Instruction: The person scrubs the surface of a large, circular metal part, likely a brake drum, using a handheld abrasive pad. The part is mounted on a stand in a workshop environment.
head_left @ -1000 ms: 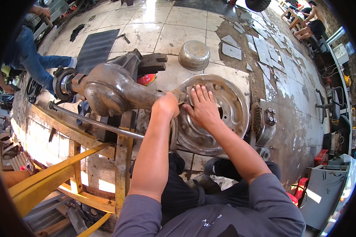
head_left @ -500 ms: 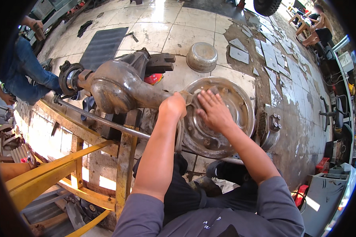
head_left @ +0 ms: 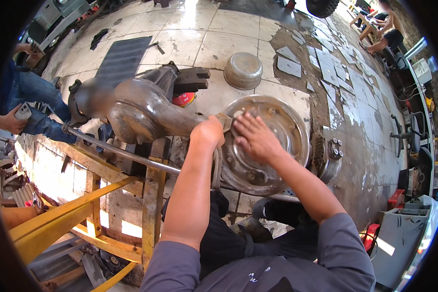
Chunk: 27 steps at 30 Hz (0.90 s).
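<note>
A rusty axle housing (head_left: 131, 109) with a bulging middle lies across the left and centre. My left hand (head_left: 208, 132) is closed around the right end of its tube, next to a flat metal bracket (head_left: 224, 121); the fingers' far side is hidden. Just right of it is a round, worn brake backing plate (head_left: 282, 168) with a raised rim and bolt holes. My right hand (head_left: 258, 138) lies flat on the plate's upper left part, fingers stretched out, holding nothing that I can see.
A yellow metal frame (head_left: 73, 214) and a long rod (head_left: 126, 154) are at left. A metal drum (head_left: 243, 70) stands beyond the plate; a studded hub (head_left: 328, 155) lies right of it. A co-worker in jeans (head_left: 41, 92) holds a grey object (head_left: 23, 112). Broken tiles (head_left: 328, 68) cover the far right floor.
My right hand has shifted slightly down over the plate. My left hand keeps its place on the tube. At the left, the co-worker's lower hand has come up into view with a grey object.
</note>
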Motion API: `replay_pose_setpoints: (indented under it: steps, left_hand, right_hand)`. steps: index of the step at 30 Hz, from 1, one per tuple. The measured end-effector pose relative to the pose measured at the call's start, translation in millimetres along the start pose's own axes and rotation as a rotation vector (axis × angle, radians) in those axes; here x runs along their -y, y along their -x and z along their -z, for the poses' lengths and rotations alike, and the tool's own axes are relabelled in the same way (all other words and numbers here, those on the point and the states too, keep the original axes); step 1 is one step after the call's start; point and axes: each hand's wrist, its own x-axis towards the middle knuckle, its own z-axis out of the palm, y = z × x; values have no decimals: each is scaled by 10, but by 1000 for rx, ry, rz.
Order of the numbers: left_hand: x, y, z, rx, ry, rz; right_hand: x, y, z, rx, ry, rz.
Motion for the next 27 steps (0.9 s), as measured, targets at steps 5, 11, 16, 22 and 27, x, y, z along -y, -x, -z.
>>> replay_pose_setpoints:
  steps: [5, 11, 16, 22, 27]
  left_hand:
    - [-37, 28, 58, 57, 14, 15]
    - [-62, 79, 90, 26, 52, 37]
    - [35, 26, 77, 47, 26, 17]
    - [104, 28, 128, -13, 79, 64]
    - [80, 27, 95, -68, 84, 95]
  right_hand:
    - [14, -5, -46, -97, 101, -96]
    - [-36, -19, -3, -149, 42, -131]
    - [-57, -48, -18, -165, -4, -145]
    - [14, -33, -75, -70, 60, -55]
    - [49, -114, -33, -68, 156, -194]
